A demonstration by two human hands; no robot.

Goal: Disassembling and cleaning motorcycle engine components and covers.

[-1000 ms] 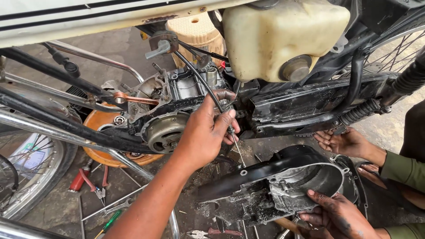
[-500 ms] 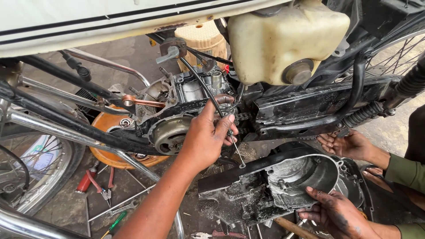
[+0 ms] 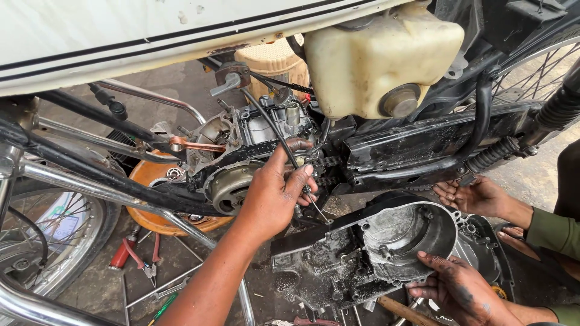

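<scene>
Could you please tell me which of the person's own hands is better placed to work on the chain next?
Likely the left hand: it is at the chain, its grip closed on a thin tool. The right hand is out of view; the hands on the engine cover are a co-worker's.

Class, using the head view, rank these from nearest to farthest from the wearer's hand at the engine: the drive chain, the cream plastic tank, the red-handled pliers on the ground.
From the hand:
1. Drive chain, just right of the fingertips.
2. Cream plastic tank, above and to the right.
3. Red-handled pliers, on the ground at lower left; close to the tank's distance, hard to separate.
</scene>
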